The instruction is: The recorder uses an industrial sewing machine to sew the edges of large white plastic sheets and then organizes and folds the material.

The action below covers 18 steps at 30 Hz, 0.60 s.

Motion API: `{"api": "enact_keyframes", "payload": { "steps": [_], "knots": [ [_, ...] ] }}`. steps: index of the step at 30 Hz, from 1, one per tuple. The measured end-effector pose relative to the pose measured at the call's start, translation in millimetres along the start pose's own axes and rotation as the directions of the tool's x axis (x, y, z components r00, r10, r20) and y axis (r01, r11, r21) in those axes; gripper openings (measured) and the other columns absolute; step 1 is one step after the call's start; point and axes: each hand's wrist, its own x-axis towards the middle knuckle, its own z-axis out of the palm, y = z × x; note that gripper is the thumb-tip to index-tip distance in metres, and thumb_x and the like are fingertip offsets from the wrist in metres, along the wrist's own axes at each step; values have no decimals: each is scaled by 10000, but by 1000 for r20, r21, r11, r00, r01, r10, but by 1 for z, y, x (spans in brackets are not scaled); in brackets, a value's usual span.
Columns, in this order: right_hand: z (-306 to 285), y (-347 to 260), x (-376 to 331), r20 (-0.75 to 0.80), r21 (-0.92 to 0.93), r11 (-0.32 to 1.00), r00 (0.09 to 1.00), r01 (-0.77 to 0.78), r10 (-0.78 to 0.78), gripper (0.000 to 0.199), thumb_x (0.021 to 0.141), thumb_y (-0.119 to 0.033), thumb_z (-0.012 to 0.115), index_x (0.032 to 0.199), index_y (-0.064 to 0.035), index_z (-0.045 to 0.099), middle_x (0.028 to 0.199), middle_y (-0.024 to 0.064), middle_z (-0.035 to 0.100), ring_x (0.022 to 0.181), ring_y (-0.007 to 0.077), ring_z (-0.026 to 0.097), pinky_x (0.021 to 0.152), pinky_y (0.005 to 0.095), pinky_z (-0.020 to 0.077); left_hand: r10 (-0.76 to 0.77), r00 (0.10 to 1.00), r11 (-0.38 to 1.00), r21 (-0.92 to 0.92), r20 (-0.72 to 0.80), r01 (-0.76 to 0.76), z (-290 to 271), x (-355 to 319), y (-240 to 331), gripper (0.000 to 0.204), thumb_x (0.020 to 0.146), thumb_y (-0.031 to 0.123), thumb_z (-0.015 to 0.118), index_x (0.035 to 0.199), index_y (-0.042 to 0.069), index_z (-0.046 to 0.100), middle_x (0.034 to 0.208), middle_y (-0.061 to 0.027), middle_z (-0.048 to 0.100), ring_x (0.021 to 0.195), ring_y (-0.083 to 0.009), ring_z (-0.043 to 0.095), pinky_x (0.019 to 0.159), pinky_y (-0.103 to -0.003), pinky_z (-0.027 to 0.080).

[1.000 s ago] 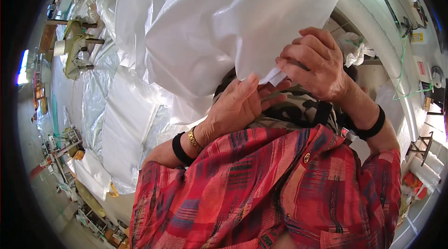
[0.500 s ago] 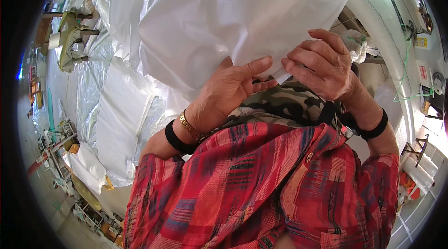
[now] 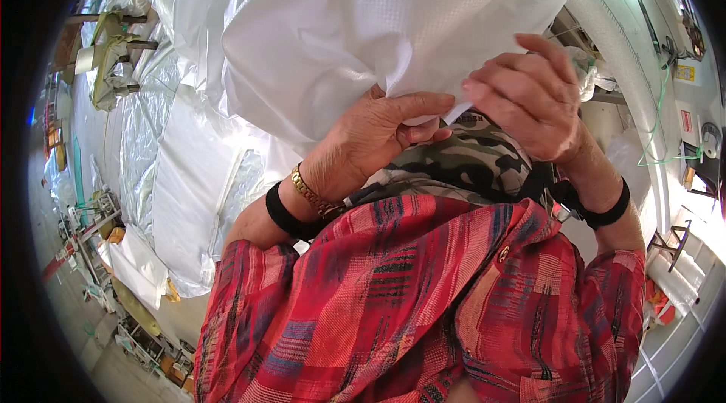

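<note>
A big sheet of white woven plastic (image 3: 325, 40) hangs in folds before me and spreads past the top of the view. My left hand (image 3: 382, 131) grips its near edge, the thumb laid flat over the material and the fingers curled beneath. Close to the right of that thumb is my right hand (image 3: 529, 97), blurred, with its fingers bent together in a pinch. A small corner of sheet shows between the hands. Whatever the right fingertips hold is hidden or too small to name.
More white and clear plastic sheeting (image 3: 185, 184) lies heaped on the left. A long white roll (image 3: 616, 48) runs along the right, near a thin green cord (image 3: 659, 119). Camouflage cloth (image 3: 454, 165) covers my lap. Racks and machine parts (image 3: 94, 225) stand at far left.
My left thumb has come down and reaches further right over the sheet's edge. The right hand has shifted slightly up and right. Folds in the sheet have changed a little.
</note>
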Motion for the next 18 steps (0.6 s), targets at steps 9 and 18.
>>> {"api": "enact_keyframes", "payload": {
  "steps": [9, 18],
  "knots": [
    [4, -9, -5, -12, -5, 1000, 1000, -20, 20, 261, 690, -180, 706, 944, -127, 676, 932, -6, 612, 895, 173, 607, 955, 445, 462, 30, 997, 996, -76, -76, -36, 0, 2, -3, 150, 922, 34, 601, 1022, -73, 628, 871, -49, 591, 597, -105, 501, 942, -484, 505],
    [4, -8, 11, 55, 52, 998, 998, -38, 35, 291, 686, -207, 691, 968, -141, 661, 984, -1, 596, 944, 181, 599, 1006, 470, 426, 51, 999, 997, -53, -2, -51, -6, 1, -2, 325, 916, 7, 592, 1233, -11, 526, 1003, -73, 617, 686, -128, 562, 904, -477, 540]
  ]
}}
